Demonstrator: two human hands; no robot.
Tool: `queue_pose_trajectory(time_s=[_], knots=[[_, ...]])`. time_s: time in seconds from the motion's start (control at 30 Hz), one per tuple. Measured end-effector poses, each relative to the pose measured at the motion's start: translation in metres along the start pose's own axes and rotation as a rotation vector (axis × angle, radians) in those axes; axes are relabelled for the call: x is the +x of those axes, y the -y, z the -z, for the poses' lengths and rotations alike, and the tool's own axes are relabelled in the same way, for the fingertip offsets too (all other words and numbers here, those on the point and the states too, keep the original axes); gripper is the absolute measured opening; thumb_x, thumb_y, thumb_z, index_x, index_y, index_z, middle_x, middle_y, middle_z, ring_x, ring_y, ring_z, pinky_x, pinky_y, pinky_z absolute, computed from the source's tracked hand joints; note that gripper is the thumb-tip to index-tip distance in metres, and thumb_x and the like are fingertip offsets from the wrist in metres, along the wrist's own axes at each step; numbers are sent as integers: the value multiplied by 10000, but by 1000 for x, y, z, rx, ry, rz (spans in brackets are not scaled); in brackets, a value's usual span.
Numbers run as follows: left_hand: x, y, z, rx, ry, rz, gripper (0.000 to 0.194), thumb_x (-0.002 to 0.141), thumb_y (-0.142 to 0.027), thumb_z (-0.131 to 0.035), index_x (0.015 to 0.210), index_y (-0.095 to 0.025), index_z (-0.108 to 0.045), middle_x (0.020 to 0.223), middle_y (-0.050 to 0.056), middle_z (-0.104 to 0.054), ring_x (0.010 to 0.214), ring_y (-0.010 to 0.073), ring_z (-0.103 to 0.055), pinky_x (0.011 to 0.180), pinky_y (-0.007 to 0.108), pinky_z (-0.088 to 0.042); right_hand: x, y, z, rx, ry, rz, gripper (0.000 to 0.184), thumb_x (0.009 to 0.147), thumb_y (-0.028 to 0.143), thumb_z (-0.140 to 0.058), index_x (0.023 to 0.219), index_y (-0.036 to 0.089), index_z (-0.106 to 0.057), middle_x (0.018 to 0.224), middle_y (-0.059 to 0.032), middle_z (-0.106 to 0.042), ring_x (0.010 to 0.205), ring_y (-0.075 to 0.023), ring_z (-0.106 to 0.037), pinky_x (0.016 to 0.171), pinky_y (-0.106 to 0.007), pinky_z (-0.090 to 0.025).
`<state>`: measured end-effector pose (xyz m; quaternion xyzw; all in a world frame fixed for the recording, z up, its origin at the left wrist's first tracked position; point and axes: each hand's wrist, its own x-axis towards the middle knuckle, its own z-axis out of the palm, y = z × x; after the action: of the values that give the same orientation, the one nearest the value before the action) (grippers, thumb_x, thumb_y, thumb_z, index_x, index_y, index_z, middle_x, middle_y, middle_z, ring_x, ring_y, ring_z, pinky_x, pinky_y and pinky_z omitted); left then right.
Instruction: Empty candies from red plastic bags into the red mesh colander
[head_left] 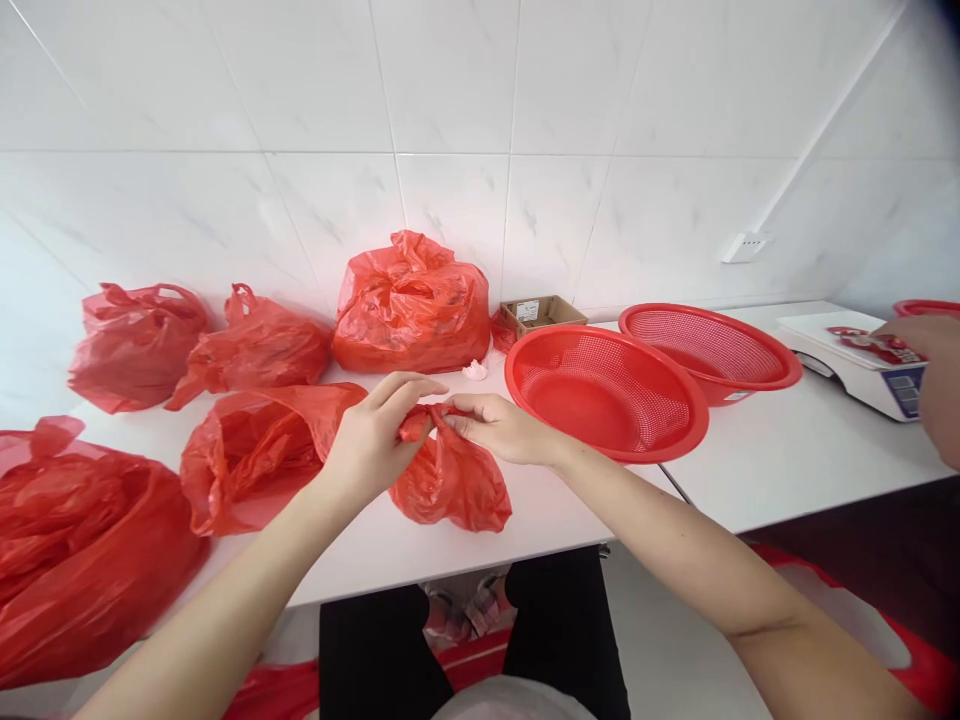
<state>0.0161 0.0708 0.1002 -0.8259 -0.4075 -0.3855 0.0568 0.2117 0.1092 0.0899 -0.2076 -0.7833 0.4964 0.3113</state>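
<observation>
One red bag (457, 490) | top pointing away, long axis near-to-far | grip: left hand (375, 435), right hand (499, 428) pinching top

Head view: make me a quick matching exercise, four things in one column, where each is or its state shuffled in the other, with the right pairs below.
1. Small red bag
2. Cardboard box
3. White scale
4. Socket

A. Fixed to the tiled wall
B. Bearing a red-and-white packet
C. Gathered at its top by left hand and right hand
D. Behind the front red basket

Pairs: 1-C, 2-D, 3-B, 4-A
</observation>
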Motion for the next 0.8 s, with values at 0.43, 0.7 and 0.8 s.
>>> queue_pose_trajectory(time_s=[0.43, 0.7, 0.8], knots=[[-57, -50, 41, -134, 518, -26, 279, 967, -217, -449, 764, -208, -639, 799, 46, -654, 783, 193, -582, 656, 293, -462, 32, -42, 52, -729, -245, -413, 308, 951, 346, -486, 702, 200, -593, 764, -14, -687, 791, -174, -610, 664, -265, -346], [-30, -6, -4, -1076, 125, 777, 473, 947, -570, -404, 1106, -237, -699, 1100, 89, -681, 1072, 244, -603, 999, 408, -425, 36, -15, 26, -521, -193, -177, 359, 966, 463, -445, 808, 186, -610, 846, -7, -642, 813, -141, -590, 726, -261, -424], [-25, -3, -24, -1100, 259, 827, 349, 818, -510, -669, 898, -179, -745, 877, 64, -699, 873, 214, -628, 895, 368, -462, 33, -2, 17, -371, -117, -18, 329, 897, 450, -581, 727, 173, -631, 1011, -46, -630, 977, -167, -583, 844, -292, -440]])
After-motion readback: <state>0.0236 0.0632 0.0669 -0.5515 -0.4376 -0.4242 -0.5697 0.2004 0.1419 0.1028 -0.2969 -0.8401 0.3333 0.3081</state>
